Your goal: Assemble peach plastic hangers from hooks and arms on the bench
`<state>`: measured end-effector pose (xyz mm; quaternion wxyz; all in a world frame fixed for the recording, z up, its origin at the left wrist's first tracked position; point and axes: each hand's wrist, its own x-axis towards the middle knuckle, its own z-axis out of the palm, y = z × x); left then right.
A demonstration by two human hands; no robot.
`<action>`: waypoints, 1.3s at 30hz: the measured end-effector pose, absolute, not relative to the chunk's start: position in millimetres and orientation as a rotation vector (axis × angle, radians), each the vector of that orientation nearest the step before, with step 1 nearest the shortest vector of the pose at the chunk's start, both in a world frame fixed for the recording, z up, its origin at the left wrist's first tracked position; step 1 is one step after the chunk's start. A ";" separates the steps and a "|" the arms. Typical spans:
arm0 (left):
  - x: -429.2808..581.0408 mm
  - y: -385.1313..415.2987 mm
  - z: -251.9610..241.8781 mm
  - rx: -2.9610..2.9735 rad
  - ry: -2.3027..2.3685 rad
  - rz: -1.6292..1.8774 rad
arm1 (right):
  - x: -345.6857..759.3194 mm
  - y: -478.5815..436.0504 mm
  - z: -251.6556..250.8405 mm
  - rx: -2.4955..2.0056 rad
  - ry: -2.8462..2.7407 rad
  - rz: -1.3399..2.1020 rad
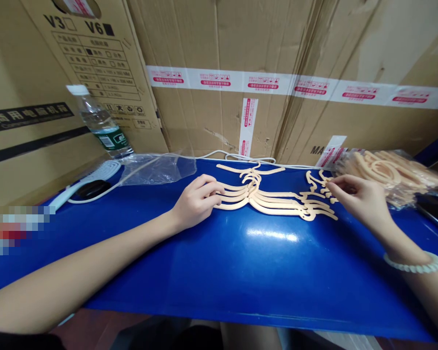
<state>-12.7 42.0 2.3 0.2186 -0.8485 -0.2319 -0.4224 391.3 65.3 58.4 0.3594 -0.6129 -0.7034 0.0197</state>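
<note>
Several beige plastic clothes hangers [273,200] lie side by side on the blue table, their hooks bunched in the middle. My left hand [200,199] has its fingers curled over their left ends. One more hanger [271,171] lies apart behind them. Toward the right, a cluster of small beige hook-shaped pieces [314,182] lies by the hangers' right ends. At that cluster, my right hand [361,197], with a pale bead bracelet on the wrist, has thumb and forefinger pinched at one piece. The fingertips partly hide what they grip.
Clear plastic bags of beige hangers [390,172] lie at the right. A water bottle [104,129], a crumpled plastic bag [160,167], a black oval object [93,189] and a white cable [211,154] are at the back left. Cardboard boxes [211,116] stand behind the blue table [219,277].
</note>
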 end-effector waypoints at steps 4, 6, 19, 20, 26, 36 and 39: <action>-14.5 42.1 1.9 -2.351 -0.719 -1.143 | 391.6 65.4 58.3 -1.572 -1.872 0.021; -15.5 42.3 2.4 -2.352 -0.748 -1.127 | 391.5 65.3 58.5 -1.570 -1.877 -0.005; -23.5 50.6 16.7 -2.456 -1.044 -0.896 | 415.7 89.1 47.7 -1.495 -2.285 -0.607; -24.8 52.8 17.3 -2.474 -1.053 -0.879 | 417.0 92.3 46.7 -1.478 -2.333 -0.610; -27.5 68.2 22.6 -2.582 -1.151 -0.768 | 415.6 106.8 39.6 -1.314 -2.631 -0.806; -3.6 141.4 40.1 -2.733 -1.302 -0.496 | 404.1 100.6 41.6 -1.191 -2.752 -0.909; 6.6 162.4 36.2 -2.815 -1.265 -0.451 | 402.6 98.1 44.1 -1.170 -2.755 -0.922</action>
